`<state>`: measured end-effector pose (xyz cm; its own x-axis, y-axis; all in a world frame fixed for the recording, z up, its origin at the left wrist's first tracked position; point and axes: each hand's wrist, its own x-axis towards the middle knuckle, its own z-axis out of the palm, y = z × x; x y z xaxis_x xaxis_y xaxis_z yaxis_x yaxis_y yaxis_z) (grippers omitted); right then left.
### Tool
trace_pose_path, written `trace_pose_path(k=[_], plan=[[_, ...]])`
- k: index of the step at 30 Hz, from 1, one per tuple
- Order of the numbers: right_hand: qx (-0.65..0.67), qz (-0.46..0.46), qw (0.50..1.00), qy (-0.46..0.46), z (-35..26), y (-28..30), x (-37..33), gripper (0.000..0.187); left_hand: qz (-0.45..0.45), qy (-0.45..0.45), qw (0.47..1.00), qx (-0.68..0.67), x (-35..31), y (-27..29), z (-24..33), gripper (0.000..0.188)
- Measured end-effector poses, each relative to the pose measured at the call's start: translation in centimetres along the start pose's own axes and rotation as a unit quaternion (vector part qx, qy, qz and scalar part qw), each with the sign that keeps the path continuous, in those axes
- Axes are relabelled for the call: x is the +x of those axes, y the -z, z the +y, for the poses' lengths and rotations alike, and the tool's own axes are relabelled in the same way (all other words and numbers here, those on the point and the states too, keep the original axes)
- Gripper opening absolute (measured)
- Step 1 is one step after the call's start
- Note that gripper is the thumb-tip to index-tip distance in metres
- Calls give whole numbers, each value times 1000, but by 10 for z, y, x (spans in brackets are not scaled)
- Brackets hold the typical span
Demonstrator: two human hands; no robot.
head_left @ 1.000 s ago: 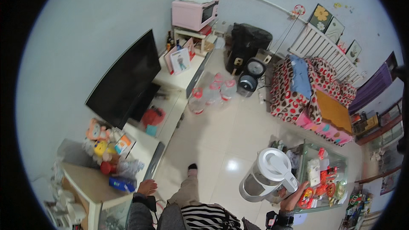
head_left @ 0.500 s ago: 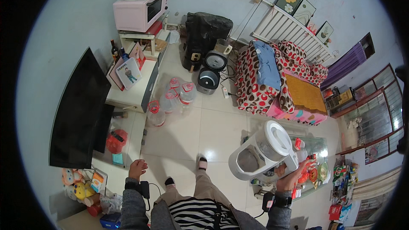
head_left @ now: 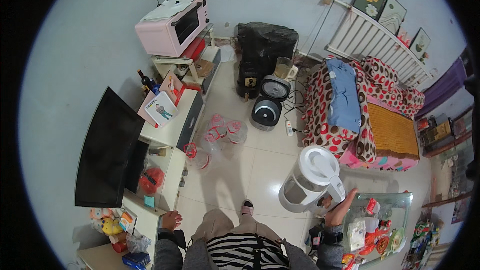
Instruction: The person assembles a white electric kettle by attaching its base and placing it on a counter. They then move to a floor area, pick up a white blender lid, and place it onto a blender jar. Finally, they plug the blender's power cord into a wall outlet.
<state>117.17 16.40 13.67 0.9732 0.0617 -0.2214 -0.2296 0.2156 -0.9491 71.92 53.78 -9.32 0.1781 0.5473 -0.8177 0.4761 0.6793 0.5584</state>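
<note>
In my right hand [head_left: 340, 214] is a large white kettle-like jug [head_left: 305, 180] with a round white lid, a see-through body and a white handle. My fingers are wrapped round the handle side and partly hidden behind it. The jug is held out over the floor, left of the glass table. My left hand [head_left: 171, 220] hangs at my left side, holding nothing, its fingers loosely extended. Beside it stands the white TV cabinet [head_left: 165, 182].
On the floor ahead are several clear plastic bottles [head_left: 220, 137], an open rice cooker [head_left: 267, 110] and a black air fryer [head_left: 248, 80]. A patterned sofa [head_left: 320, 115] stands right. Near my right arm is a cluttered glass table [head_left: 400, 201]. A television [head_left: 107, 150] stands left.
My view has shifted, with the room's things now lower and further right. The jug remains in my right hand. My legs have changed position, as in a step.
</note>
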Motion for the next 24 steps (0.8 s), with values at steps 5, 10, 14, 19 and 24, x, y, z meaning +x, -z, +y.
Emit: trace_pose_path(k=[5,10,14,19,24], plan=[[-2,-41,999,3,-3,-32,72,69,34,59,998,11,11,-25,10,28],[-2,-27,1000,4,-3,-78,132,67,11,78,995,-65,94,-53,-12,21],[10,46,999,-19,-25,-151,150,67,-83,-257,957,101,169,-50,-12,18],[-73,-29,995,54,-42,-179,212,66,-32,-29,998,-43,160,-194,147,28],[-98,-116,988,40,-28,-230,289,59,17,-99,990,-97,170,-194,198,28]])
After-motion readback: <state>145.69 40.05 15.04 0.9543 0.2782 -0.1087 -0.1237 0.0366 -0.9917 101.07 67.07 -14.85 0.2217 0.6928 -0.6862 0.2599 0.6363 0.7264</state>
